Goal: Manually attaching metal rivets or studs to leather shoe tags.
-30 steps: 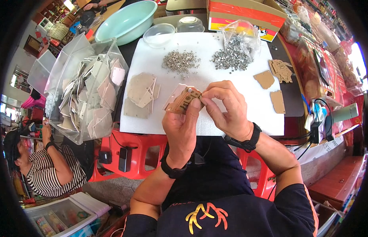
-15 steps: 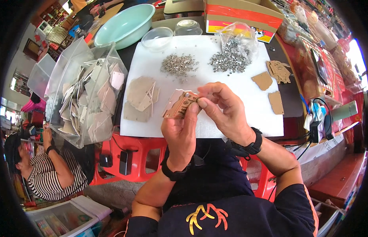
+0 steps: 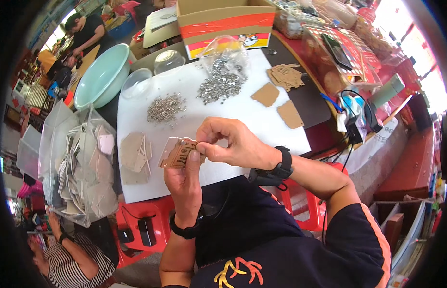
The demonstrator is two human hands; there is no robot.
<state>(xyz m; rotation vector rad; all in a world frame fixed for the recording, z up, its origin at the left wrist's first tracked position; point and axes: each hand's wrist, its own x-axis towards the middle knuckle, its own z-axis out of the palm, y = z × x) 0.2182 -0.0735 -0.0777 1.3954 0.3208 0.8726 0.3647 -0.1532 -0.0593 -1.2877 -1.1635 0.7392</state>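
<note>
A small brown plaque with dark printing is tilted up over the white sheet, a paler edge showing along its left side. My left hand grips it from below, thumb on the printed face. At the plaque's right end, my right hand has thumb and forefinger pinched together; anything between these fingertips is hidden. Beyond my hands lie a pile of small metal bits and a pile of shiny silver bits, the latter spilling from a clear plastic bag. Pale flat boards are stacked to the left.
Brown board pieces lie at right. A clear bin of pale boards, a pale green basin and clear bowls flank the sheet. Behind stands a cardboard box. Other people sit lower left and far left.
The view has turned and shifted right, so the table appears rotated and further left. Both hands still hold the plaque area; the right fingers remain at its right end.
</note>
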